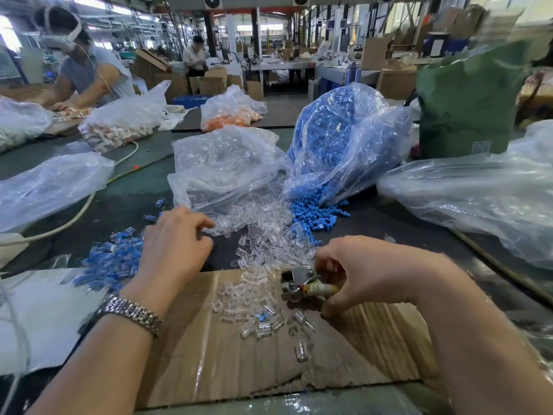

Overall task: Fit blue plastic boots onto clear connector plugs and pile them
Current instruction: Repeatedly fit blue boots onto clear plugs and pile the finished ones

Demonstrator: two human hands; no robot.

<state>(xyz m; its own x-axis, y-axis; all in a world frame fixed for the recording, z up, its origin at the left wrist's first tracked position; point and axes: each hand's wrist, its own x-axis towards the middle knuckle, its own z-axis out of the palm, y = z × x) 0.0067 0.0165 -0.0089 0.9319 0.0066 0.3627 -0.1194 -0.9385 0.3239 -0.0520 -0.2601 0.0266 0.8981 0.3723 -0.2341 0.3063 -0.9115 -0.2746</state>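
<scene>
My right hand [356, 274] grips a small metal tool [302, 284]; my left hand [176, 241], fingers loosely curled, reaches for clear plugs [263, 250] heaped between them, blue boots [311, 211] beyond: light, slippery, best pinched by the sides

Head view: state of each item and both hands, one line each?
Left hand: fingers loosely curled, reaching at the clear plugs, holding nothing visible.
Right hand: grips a small metal tool.
Clear plugs: loose, spilled from open bag.
Blue boots: spilling from open bag.
Finished pile: heaped at left.
</scene>
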